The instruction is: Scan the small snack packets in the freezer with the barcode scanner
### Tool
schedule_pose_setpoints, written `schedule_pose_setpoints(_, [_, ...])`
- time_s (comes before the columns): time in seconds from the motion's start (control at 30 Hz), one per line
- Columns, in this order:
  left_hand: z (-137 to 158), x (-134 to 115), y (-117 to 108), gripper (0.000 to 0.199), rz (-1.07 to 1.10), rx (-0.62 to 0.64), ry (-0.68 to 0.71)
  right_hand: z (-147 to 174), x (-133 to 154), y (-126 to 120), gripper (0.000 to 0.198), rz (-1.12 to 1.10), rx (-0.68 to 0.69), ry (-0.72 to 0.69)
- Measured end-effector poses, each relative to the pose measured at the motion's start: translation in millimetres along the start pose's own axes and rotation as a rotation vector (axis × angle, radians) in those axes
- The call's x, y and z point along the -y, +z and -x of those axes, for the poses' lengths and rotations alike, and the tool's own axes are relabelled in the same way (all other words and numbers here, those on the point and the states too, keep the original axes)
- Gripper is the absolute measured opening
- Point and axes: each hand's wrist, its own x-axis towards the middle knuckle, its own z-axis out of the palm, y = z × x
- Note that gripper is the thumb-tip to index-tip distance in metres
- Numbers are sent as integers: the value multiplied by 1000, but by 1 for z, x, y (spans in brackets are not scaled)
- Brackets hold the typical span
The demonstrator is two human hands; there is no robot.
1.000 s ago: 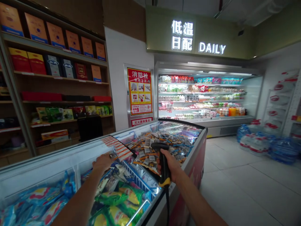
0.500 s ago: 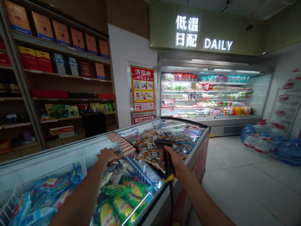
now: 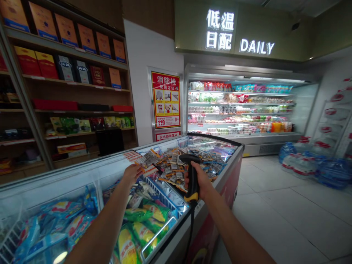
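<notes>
My right hand (image 3: pixel 202 179) is wrapped round the handle of a black and yellow barcode scanner (image 3: pixel 194 179), held upright over the freezer's front edge. A cable hangs from its base. Over the freezer, the fingers of my left hand (image 3: pixel 132 173) pinch the near corner of a flat packet (image 3: pixel 150 157) with orange edges and a grey printed panel. Beyond the scanner lies a heap of similar packets (image 3: pixel 176 167). Below my left hand, a white wire basket (image 3: pixel 162 196) holds green and yellow ice-cream packs (image 3: pixel 143 231). An orange-striped strip (image 3: pixel 131 156) is partly behind the held packet.
The chest freezer (image 3: pixel 231 167) runs across the front, with blue packs (image 3: pixel 60 216) at its left. Shelves with boxes (image 3: pixel 82 88) stand on the left. A lit open fridge (image 3: pixel 239 139) is at the back. Water bottles (image 3: pixel 305 161) stand on the tiled floor at right.
My left hand has come up from the basket and slightly right, and the packet now shows raised in its fingers. The scanner in my right hand has shifted slightly left.
</notes>
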Motion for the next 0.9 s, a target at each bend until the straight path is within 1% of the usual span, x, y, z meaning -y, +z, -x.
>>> schedule_pose_setpoints(0.03, [7,4,9,11,126,20,-34,0,0,2,26,-14,-1,-2])
schedule_pose_setpoints(0.1, [19,14,28,12,268,45,-74,0,1,4,26,-29,8,0])
schedule_pose_setpoints(0.23, [35,27,59,13,366,77,-110,3,3,4,26,-33,56,10])
schedule_pose_setpoints(0.33, [43,30,73,14,434,110,-134,5,5,2,26,-21,74,12])
schedule_pose_setpoints(0.43, [48,29,79,16,473,132,-154,6,7,1,26,-8,92,2])
schedule_pose_setpoints(0.57, [50,29,81,17,494,146,-168,5,8,-1,26,-22,110,5])
schedule_pose_setpoints(0.73, [49,33,83,16,503,170,-130,5,9,0,27,-40,146,25])
schedule_pose_setpoints(0.9, [49,35,82,14,481,160,-127,6,13,2,27,-53,122,14])
